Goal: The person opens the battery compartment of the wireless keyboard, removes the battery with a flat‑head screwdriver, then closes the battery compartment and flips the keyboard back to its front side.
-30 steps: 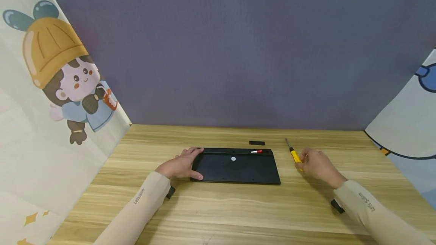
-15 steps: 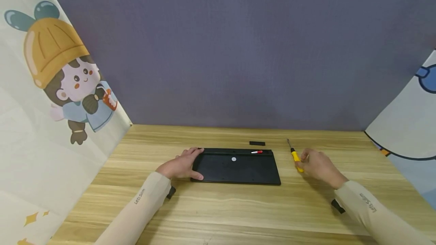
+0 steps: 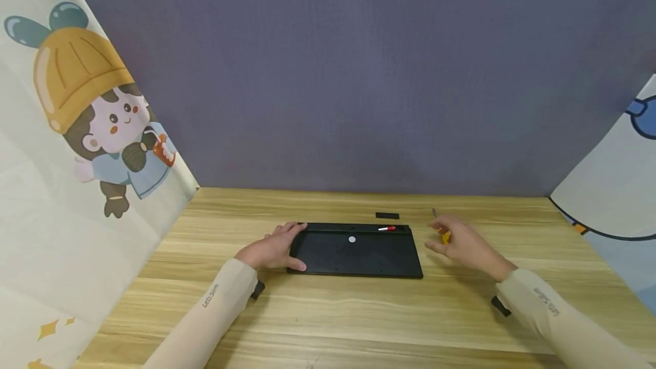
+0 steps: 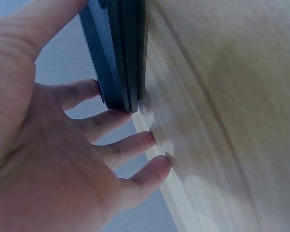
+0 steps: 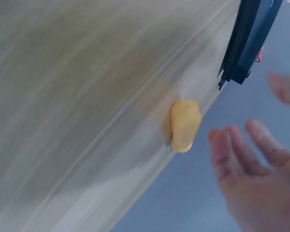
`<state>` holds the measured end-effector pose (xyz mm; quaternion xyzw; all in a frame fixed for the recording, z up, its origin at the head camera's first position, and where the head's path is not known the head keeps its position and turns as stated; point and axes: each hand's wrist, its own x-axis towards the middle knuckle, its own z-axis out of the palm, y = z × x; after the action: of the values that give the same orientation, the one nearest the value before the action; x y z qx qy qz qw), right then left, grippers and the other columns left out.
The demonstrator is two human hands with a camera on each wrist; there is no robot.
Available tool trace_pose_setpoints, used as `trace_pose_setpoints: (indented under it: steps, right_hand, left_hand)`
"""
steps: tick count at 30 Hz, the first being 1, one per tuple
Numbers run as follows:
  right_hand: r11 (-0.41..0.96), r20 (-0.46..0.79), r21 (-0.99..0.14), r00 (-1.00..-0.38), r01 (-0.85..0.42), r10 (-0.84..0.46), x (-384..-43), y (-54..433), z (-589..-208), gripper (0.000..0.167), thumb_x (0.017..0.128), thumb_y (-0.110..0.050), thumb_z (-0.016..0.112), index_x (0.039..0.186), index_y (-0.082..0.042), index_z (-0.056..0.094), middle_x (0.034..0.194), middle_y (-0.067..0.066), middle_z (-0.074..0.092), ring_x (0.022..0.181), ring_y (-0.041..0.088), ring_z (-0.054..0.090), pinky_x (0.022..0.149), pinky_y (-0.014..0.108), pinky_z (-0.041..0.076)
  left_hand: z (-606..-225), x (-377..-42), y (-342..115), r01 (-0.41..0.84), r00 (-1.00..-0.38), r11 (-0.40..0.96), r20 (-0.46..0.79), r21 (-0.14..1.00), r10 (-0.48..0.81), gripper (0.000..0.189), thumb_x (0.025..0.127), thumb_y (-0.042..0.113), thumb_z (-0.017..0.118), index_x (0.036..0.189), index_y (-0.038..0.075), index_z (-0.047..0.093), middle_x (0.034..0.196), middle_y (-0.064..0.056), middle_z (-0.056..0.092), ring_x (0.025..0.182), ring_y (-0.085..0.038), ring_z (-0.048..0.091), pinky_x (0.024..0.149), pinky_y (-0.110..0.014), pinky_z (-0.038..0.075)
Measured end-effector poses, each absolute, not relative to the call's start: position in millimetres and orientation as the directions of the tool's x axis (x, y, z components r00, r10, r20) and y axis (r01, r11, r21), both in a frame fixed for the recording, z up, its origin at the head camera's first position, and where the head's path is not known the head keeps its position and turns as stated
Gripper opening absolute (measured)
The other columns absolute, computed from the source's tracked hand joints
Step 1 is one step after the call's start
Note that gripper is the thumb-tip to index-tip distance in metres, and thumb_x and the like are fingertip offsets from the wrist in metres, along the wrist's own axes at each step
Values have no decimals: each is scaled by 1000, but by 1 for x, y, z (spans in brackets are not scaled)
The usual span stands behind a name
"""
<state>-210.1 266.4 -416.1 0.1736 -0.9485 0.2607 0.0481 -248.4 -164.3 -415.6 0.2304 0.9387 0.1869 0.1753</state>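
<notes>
A flat black keyboard (image 3: 359, 255) lies with its underside up on the wooden table. My left hand (image 3: 274, 246) rests on its left end, thumb at the front corner and a finger at the back corner. In the left wrist view the fingers of the left hand (image 4: 63, 140) are spread; two fingertips touch the keyboard edge (image 4: 128, 58). A small red-and-white battery (image 3: 386, 228) lies in the keyboard's back ridge. My right hand (image 3: 463, 246) hovers over a yellow-handled screwdriver (image 3: 446, 237), mostly hiding it. The right wrist view shows the yellow handle (image 5: 184, 125) apart from the fingers.
A small black strip (image 3: 387, 216), perhaps a cover, lies behind the keyboard. A grey-blue partition (image 3: 328, 84) rises at the table's back edge. Printed curtains hang at the left (image 3: 102, 158) and right (image 3: 615, 187).
My right hand has let go of the screwdriver, opened and moved slightly left towards the keyboard. The screwdriver stays on the table. My left hand and the keyboard have not moved.
</notes>
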Motion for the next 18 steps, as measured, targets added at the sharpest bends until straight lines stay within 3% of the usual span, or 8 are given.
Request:
trace_pose_setpoints:
  steps: [7,18]
  right_hand:
    - [734,62,-533,-884,-422,-463,-209,255,-422,78,80,-34,76,143,-5,39,142,20,37,128,43,35,94,60,36]
    - [732,-24,-552,-870,-399,-492,-215,253,-431,90,77,-39,77,148,-10,31,148,18,27,132,42,28,96,60,34]
  left_hand:
    - [-415,-248,-164,359,-833,822,-246,441,496,97,78,42,76,153,18,19,155,-16,13,140,-39,9,105,-61,16]
    - [-415,-248,-163,360,-832,823,-248,440,496,97,78,42,76,152,18,19,155,-16,14,139,-40,10,106,-61,16]
